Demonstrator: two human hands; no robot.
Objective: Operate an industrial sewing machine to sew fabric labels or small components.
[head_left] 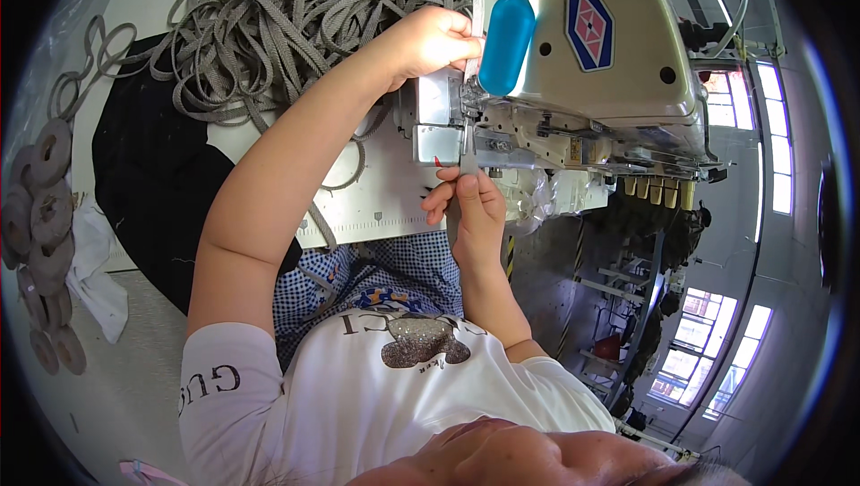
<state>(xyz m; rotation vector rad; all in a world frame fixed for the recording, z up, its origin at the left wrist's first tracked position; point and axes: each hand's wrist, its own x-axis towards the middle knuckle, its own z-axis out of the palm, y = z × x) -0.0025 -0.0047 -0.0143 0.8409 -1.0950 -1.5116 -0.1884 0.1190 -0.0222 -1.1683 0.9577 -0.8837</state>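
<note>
The cord pile [296, 29] is cut off by the upper edge. The black cloth [143, 154] is partly covered by the left arm [251, 204], the grey strip [469, 141] by the right hand [477, 206]. Part of the sewing machine [618, 29] is hidden behind a blue object [508, 43], and its stitching parts [472, 99] are too small to be told apart.

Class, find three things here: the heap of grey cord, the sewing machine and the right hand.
Heap of grey cord [300, 25]: head view, on loops near its middle.
Sewing machine [614, 87]: head view, on its beige housing.
Right hand [481, 214]: head view, on the middle of the hand.
</note>
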